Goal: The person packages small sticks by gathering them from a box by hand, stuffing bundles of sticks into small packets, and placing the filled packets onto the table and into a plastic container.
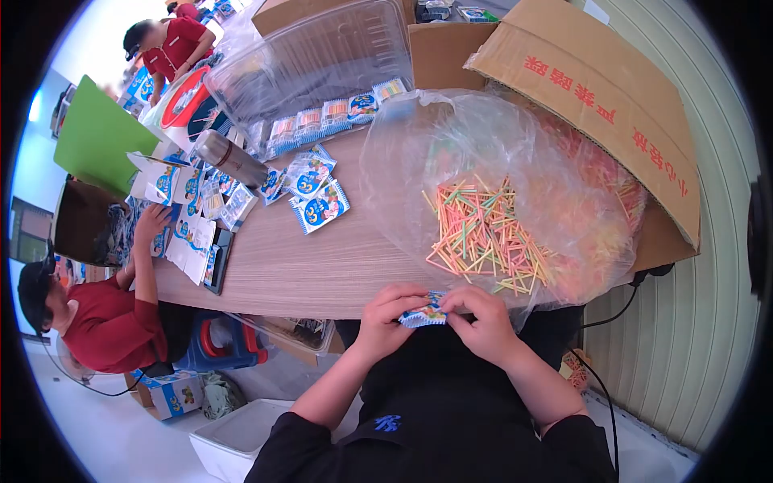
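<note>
Between my two hands, at the table's front edge, is a small blue and white packet (pixel 424 312). My left hand (pixel 388 320) grips its left side and my right hand (pixel 481 320) pinches its right side with thumb and fingers. Just beyond my hands, many thin pink, yellow and green sticks (pixel 487 233) lie loose on a clear plastic bag (pixel 403 177). Several similar packets (pixel 322 207) rest on the table (pixel 362 274) to the left of the bag. A row of packets (pixel 334 113) lies in a clear plastic tray (pixel 314 60).
A large cardboard box (pixel 596 88) holds the bag at the right. A steel flask (pixel 231 157) lies tilted beyond the left packets. One co-worker (pixel 113 322) in red sits at the left by opened cartons (pixel 193 241); another person (pixel 173 48) works at the back left.
</note>
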Demonstrator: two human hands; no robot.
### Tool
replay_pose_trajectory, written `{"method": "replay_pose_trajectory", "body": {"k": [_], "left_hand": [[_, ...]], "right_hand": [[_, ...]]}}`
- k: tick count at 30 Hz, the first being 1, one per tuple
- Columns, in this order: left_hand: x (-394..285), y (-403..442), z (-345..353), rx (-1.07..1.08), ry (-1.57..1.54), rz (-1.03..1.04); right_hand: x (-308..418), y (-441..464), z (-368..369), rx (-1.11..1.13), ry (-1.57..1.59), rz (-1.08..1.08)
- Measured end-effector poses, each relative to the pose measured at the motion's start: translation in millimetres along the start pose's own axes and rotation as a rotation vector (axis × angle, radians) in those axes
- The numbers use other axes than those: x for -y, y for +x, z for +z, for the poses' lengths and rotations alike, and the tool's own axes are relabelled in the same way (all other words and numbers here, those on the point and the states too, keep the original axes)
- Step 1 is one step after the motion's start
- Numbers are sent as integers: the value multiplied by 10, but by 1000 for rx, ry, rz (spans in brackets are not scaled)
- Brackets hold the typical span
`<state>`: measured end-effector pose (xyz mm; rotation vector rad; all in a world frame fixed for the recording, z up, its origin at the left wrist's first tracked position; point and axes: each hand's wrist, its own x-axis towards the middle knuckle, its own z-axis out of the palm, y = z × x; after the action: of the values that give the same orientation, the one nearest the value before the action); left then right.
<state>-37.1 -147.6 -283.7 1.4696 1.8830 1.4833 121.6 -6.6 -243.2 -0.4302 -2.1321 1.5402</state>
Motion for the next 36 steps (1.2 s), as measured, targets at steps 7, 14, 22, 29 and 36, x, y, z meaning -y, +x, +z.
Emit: {"method": "replay_pose_trajectory", "body": {"k": [7, 14, 22, 29, 36], "left_hand": [[-49, 54, -8, 45, -90, 14], [-20, 108, 33, 79, -149, 24], [-146, 149, -100, 34, -108, 9], [290, 279, -1177, -236, -194, -573], [605, 253, -1589, -179, 376, -629]], "right_hand": [[-255, -30, 91, -4, -54, 88], [-269, 16, 18, 31, -132, 106], [-253, -35, -57, -69, -237, 2], [-339, -56, -298, -204, -321, -29], [-316, -64, -397, -218, -268, 75]]}}
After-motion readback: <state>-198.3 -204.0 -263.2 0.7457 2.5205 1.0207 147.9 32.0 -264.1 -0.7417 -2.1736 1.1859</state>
